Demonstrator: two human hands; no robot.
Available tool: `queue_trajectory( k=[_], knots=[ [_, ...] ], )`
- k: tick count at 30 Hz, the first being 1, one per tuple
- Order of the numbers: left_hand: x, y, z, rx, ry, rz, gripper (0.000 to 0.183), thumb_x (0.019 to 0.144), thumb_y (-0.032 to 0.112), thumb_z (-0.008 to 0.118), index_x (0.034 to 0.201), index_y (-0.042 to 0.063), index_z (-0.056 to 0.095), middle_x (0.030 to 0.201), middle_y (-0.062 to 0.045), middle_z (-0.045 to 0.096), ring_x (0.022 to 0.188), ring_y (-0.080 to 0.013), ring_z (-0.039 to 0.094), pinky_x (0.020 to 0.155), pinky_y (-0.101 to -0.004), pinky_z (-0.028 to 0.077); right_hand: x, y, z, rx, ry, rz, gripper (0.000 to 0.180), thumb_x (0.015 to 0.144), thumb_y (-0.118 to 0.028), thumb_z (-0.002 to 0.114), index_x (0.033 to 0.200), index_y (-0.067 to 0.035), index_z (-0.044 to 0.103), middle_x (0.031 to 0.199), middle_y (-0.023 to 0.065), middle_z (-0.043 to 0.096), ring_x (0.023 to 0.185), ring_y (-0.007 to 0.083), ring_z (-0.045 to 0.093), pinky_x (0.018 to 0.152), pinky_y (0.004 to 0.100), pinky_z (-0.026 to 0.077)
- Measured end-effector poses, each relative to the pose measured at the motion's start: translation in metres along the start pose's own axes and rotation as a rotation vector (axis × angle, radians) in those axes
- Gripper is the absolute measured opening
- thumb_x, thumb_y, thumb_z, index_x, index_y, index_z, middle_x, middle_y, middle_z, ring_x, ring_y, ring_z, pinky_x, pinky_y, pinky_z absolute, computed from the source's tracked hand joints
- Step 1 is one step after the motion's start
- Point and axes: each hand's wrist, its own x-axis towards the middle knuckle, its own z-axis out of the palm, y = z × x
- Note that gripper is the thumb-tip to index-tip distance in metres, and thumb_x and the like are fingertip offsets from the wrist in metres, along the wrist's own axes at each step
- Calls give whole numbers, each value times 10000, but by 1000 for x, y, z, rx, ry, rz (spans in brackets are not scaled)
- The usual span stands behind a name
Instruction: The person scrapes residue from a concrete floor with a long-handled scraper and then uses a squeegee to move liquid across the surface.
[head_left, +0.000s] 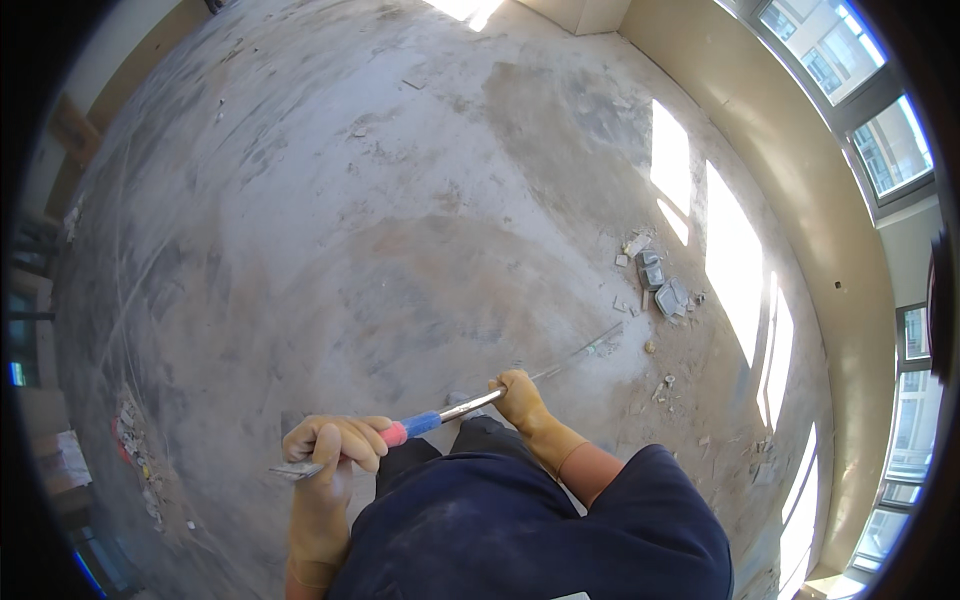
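Both hands wear thin tan gloves and grip a long metal pole (469, 405) held slantwise in front of my body. My left hand (337, 442) is closed on its red and blue grip, and a small flat metal blade (296, 470) juts out beside the palm; whether it belongs to the pole cannot be told. Farther along, my right hand (517, 401) is wrapped round the bare metal shaft. Beyond the right hand the pole thins and blurs toward the dusty concrete floor (420, 300); its far end is not clear.
Plastic containers (649, 270) and broken pieces lie on the floor at the right, with more rubble (667, 386) nearer me. Another debris pile (139, 457) lies at the left. A beige wall (810, 225) with windows (892, 146) curves along the right, where bright sunlight patches the floor.
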Motion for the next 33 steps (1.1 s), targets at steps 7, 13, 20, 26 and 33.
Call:
queue_trajectory(
  k=[7,13,20,26,33],
  knots=[
    [17,34,-89,-98,-92,279,450,1046,231,530,618,94,545,515,-57,567,514,-216,607,733,-388,546,54,-105,29,-123,-129,-210,202,861,-255,680,857,-55,707,946,189,704,890,407,666,760,480,553],
    [-22,90,-208,227,341,505,528,1088,305,399,590,133,430,462,8,428,438,-164,502,613,-349,500,147,-317,141,-246,-406,-658,121,793,-187,673,874,-109,716,938,119,707,982,358,668,756,485,567],
    [38,48,-289,674,906,485,499,1097,280,330,630,108,375,539,-27,398,529,-162,465,776,-403,563,215,-496,284,-228,-550,-962,105,787,-177,698,881,-132,710,976,77,690,1005,325,657,783,458,551],
    [110,50,-333,618,746,436,505,1102,278,322,628,106,361,565,-24,374,555,-169,434,799,-443,552,278,-525,320,-87,-454,-965,114,772,-196,720,844,-126,665,926,100,671,964,353,628,810,451,527],
    [183,53,-322,405,400,460,513,1102,286,330,631,107,427,533,-26,421,492,-162,441,681,-404,520,366,-443,248,9,-241,-695,142,829,-219,652,785,-88,686,902,130,689,979,350,617,827,441,529]
  ],
)
